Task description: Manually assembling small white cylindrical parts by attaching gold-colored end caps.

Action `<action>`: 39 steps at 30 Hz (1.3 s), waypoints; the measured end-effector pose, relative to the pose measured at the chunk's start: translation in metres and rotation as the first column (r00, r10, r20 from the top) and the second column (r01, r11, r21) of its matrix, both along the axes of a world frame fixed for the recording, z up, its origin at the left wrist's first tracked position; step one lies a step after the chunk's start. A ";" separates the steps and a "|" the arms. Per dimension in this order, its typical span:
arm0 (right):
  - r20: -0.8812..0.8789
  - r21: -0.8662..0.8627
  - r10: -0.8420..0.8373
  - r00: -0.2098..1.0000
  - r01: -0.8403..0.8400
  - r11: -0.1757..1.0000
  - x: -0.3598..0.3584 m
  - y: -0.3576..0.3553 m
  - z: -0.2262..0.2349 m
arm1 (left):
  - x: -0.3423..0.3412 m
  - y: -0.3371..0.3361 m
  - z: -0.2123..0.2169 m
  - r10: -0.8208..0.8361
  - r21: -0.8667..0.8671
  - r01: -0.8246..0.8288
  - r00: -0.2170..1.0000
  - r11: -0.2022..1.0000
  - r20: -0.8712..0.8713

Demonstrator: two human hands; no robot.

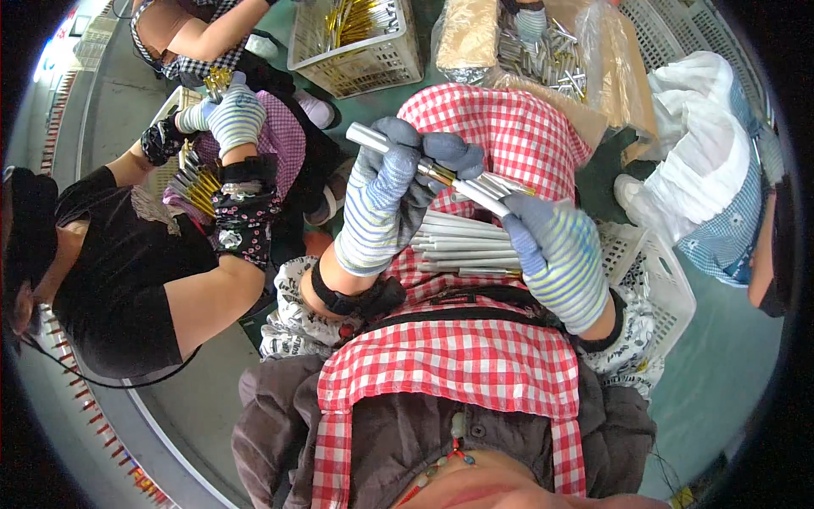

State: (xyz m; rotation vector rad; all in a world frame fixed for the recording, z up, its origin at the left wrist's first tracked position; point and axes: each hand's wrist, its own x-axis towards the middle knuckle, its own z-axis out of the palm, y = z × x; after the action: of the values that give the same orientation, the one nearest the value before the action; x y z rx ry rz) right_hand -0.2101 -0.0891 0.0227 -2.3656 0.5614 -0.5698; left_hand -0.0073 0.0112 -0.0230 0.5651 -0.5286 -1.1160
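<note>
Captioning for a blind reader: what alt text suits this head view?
Left hand and right hand, in striped gloves, hold a silver tube together above a lap pile of silver tubes on a red checked apron; co-workers sit around.

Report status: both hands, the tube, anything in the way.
Left hand and right hand, striped gloves, grip one slim silver metal tube. More silver tubes on checked apron lap. Nothing blocking.

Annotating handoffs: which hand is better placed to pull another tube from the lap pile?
Right, probably. The right hand sits just above the lap pile, pinching only the end of the held tube. The left hand is wrapped around that tube, higher up.
</note>
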 end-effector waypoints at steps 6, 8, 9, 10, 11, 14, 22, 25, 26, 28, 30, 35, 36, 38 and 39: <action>0.117 0.993 0.187 0.975 -0.118 -0.001 0.002 -0.023 0.001 | -0.028 -0.010 0.026 0.044 -0.111 -0.033 0.994 0.993 0.100; 0.147 0.989 0.026 0.989 -0.147 -0.005 0.008 -0.010 0.003 | -0.030 0.001 0.007 -0.058 0.093 0.044 0.987 0.995 0.152; 0.176 0.984 -0.132 0.976 -0.177 0.001 0.012 -0.003 0.003 | -0.042 -0.007 0.008 -0.074 0.013 0.073 0.994 0.997 0.076; 0.211 0.977 -0.191 0.959 -0.214 0.007 0.011 0.000 0.000 | -0.040 -0.010 0.005 -0.205 -0.062 0.204 0.979 0.977 -0.001; 0.187 0.982 -0.227 0.956 -0.190 0.010 0.003 -0.005 -0.008 | -0.043 -0.012 0.004 -0.239 -0.064 0.237 0.971 0.969 -0.026; -0.076 0.817 0.283 0.956 -0.103 0.567 -0.044 -0.049 -0.028 | -0.048 -0.015 0.004 -0.369 0.310 0.270 0.870 0.911 0.328; -0.436 0.020 -0.537 0.722 0.605 0.796 -0.319 -0.056 -0.111 | 0.023 0.015 0.010 -0.302 0.494 -0.019 0.769 0.869 0.563; -0.868 -0.198 -0.426 0.257 0.607 0.770 -0.379 -0.024 -0.158 | 0.016 0.013 0.005 -0.402 0.492 0.088 0.708 0.866 0.580; -0.963 -0.155 -0.260 0.064 0.661 0.734 -0.382 -0.017 -0.178 | 0.012 0.016 0.002 -0.447 0.508 0.090 0.620 0.857 0.645; -0.985 -0.076 -0.170 0.016 0.849 0.522 -0.410 0.013 -0.235 | 0.001 0.014 0.005 -0.522 0.580 0.075 0.538 0.811 0.661; -0.968 -0.102 -0.218 0.124 0.600 0.794 -0.462 0.067 -0.295 | -0.006 0.005 0.008 -0.548 0.571 0.126 0.505 0.811 0.666; -0.962 -0.189 -0.265 -0.062 0.854 0.485 -0.471 0.099 -0.350 | -0.005 0.007 0.010 -0.614 0.605 0.161 0.385 0.780 0.689; -0.959 -0.156 -0.284 0.000 0.836 0.526 -0.459 0.096 -0.349 | -0.005 0.009 0.014 -0.614 0.618 0.132 0.388 0.775 0.688; -0.949 -0.110 -0.302 0.093 0.800 0.590 -0.442 0.092 -0.351 | -0.010 0.020 0.025 -0.614 0.651 0.055 0.401 0.757 0.680; -0.966 -0.121 -0.255 0.041 0.801 0.587 -0.444 0.095 -0.352 | -0.010 0.023 0.020 -0.617 0.668 0.031 0.418 0.743 0.667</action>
State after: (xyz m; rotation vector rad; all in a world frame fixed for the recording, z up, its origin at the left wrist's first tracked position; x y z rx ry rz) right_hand -0.6545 0.0059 -0.3298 -1.5968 2.0069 0.8183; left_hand -0.0170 0.0340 -0.0026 1.6961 -1.2764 -1.3434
